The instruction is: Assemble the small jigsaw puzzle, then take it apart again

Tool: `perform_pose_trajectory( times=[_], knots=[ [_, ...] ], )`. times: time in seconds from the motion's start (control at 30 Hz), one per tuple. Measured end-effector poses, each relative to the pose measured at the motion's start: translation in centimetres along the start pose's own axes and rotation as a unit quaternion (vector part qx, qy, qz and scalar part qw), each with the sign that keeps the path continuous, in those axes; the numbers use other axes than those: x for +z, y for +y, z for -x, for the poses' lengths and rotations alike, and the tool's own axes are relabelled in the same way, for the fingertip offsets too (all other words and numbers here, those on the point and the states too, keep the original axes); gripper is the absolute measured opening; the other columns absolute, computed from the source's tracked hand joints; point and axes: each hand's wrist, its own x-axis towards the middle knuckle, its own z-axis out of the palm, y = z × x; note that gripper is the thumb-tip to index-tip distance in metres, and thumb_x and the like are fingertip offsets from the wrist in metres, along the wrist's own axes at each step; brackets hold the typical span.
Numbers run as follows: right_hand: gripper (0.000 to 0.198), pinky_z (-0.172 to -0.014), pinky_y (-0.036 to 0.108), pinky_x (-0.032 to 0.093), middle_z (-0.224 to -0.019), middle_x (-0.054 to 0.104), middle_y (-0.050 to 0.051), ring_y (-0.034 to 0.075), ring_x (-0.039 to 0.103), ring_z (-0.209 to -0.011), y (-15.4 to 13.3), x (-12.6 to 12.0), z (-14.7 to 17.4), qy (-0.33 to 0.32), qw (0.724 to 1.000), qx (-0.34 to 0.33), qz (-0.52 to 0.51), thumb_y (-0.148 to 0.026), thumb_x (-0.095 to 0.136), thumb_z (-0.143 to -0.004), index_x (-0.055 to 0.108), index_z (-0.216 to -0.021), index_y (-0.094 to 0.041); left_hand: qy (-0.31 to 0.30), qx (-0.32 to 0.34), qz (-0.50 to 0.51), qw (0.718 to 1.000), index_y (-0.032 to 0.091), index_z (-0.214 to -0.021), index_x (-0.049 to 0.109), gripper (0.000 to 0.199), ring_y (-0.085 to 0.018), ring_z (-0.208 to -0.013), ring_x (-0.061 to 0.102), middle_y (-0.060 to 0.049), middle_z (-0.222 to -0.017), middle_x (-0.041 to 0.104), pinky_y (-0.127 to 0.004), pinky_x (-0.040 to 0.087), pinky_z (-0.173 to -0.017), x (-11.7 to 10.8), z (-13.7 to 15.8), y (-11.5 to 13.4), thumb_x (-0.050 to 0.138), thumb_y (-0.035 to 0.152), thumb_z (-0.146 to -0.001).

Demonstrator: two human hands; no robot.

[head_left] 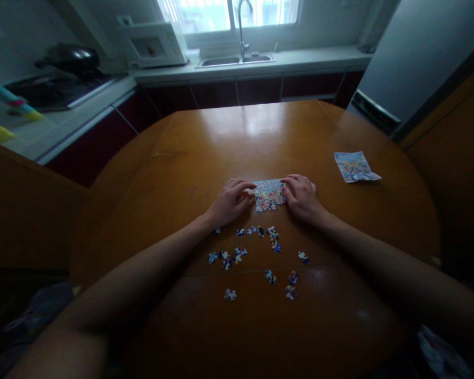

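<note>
A partly assembled jigsaw puzzle lies flat on the wooden table, its lower edge uneven. My left hand grips it at the left edge, with the index finger at the upper corner and the thumb bent below. On the opposite side, my right hand holds the right edge between curled fingers and thumb. Nearer to me lie several loose puzzle pieces, among them a joined cluster, a group on the left, a single piece and a pair.
A creased picture sheet rests on the right part of the round-ended table. Beyond the table are a counter with a sink, a white microwave and a stove with a dark wok. A fridge stands at the right.
</note>
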Motion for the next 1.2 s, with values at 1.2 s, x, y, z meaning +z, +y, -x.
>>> perform_pose_trajectory(
  times=[1.2],
  knots=[
    [0.008,-0.084,0.033,0.045,-0.099,0.067,0.005,0.020,0.057,-0.093,-8.7,-5.7,5.5,-0.426,0.818,-0.384,-0.036,-0.025,0.070,-0.092,0.068,-0.096,-0.019,0.000,0.005,0.013,1.000,0.019,-0.111,0.067,0.019,-0.021,-0.102,0.060,-0.008,-0.106,0.069,-0.041,0.050,-0.092,-0.1,0.0,0.2,0.056,0.019,-0.096]
  ],
)
